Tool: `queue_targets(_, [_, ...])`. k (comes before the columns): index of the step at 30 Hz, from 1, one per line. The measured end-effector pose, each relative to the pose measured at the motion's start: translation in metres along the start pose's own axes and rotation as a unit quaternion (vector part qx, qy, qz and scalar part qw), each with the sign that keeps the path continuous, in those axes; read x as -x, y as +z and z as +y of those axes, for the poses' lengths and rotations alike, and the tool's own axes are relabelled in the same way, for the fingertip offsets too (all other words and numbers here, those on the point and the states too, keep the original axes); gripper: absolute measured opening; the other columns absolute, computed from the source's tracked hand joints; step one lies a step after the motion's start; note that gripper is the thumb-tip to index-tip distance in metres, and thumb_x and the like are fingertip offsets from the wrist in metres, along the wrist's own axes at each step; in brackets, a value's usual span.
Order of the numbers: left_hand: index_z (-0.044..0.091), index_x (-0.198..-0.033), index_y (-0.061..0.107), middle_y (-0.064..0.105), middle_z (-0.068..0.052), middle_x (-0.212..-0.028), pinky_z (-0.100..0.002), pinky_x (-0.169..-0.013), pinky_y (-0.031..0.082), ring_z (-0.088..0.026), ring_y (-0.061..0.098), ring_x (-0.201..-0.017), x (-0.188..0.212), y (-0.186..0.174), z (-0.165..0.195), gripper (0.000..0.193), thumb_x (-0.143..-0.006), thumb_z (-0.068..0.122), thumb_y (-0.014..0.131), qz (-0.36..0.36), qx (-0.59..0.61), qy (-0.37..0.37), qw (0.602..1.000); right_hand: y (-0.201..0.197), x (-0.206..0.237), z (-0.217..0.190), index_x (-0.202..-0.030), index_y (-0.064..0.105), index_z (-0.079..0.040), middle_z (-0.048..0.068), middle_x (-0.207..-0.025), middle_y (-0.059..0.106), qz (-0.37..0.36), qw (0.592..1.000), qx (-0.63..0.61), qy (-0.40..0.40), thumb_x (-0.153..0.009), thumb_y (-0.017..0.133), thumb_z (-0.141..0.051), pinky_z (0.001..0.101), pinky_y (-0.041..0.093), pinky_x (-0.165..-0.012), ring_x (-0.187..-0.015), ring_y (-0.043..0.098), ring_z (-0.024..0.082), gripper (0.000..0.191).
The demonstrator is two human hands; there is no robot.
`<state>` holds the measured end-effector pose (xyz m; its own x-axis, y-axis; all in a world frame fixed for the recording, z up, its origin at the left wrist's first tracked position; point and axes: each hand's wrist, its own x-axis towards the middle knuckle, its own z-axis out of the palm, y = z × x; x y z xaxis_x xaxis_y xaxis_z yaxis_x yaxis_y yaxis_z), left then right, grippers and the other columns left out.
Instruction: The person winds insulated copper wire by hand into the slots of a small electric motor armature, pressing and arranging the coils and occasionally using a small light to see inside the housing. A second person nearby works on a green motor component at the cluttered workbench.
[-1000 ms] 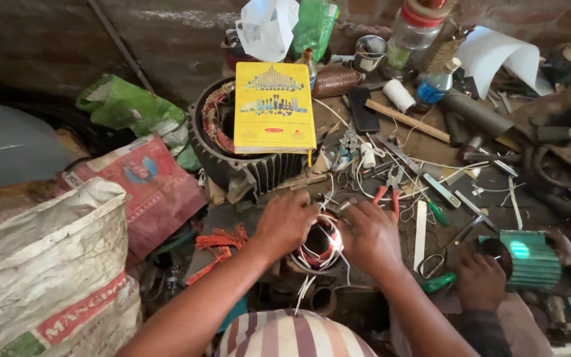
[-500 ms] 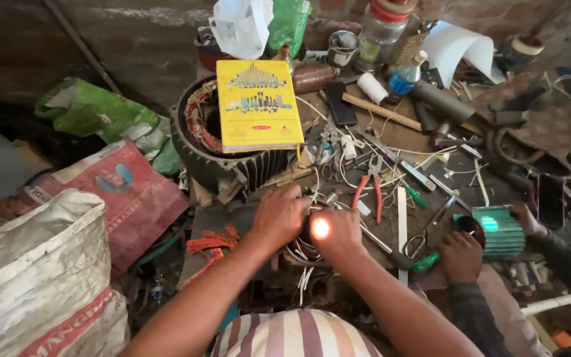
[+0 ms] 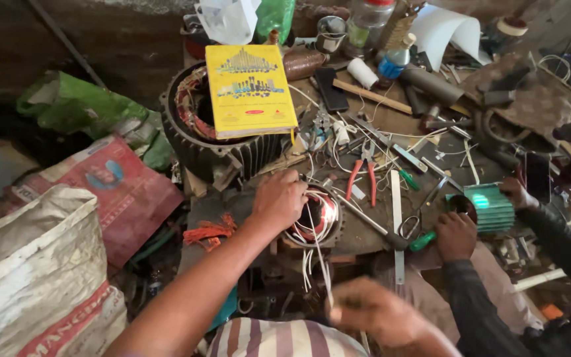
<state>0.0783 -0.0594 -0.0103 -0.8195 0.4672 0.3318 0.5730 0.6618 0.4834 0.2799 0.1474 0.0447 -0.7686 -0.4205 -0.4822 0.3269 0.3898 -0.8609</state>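
The left hand [image 3: 279, 198] clamps its grip on the small stator [image 3: 315, 218] to steady it on the surface [image 3: 365, 231], while the blurred right hand [image 3: 371, 311] draws white wires [image 3: 318, 258] toward the body, its grip unclear.

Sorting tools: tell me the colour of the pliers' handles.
Red: the pliers lie on the bench right of the left hand, in the head view.

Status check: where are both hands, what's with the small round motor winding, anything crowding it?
Left hand gripping small round copper-wound stator. Right hand blurred, near the white lead wires; grip unclear. Red-handled pliers and long metal rod crowd the stator.
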Motion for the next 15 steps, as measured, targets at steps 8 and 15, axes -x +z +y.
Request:
queue_targets(8, [0.013, -0.08, 0.076, 0.067, -0.008, -0.09, -0.051, -0.085, 0.048, -0.03, 0.066, -0.097, -0.007, 0.014, 0.018, 0.01, -0.078, 0.02, 0.068, -0.007, -0.12, -0.023, 0.992, -0.037, -0.052, -0.075, -0.103, 0.07, -0.002, 0.001, -0.111, 0.063, 0.311, 0.88, -0.067, -0.352, -0.103, 0.056, -0.024, 0.0284, 0.048, -0.082, -0.094, 0.06, 0.014, 0.026])
queue_targets(15, [0.011, -0.077, 0.071, 0.066, -0.01, -0.088, -0.047, -0.076, 0.054, -0.033, 0.067, -0.091, 0.003, 0.022, 0.023, 0.012, -0.081, 0.023, 0.07, 0.049, -0.126, 0.001, 0.991, 0.055, -0.055, -0.009, -0.087, 0.062, -0.003, 0.01, -0.072, 0.057, 0.392, 0.891, -0.008, -0.23, -0.101, 0.06, -0.017, 0.039, 0.046, -0.059, -0.064, 0.055, 0.025, 0.02])
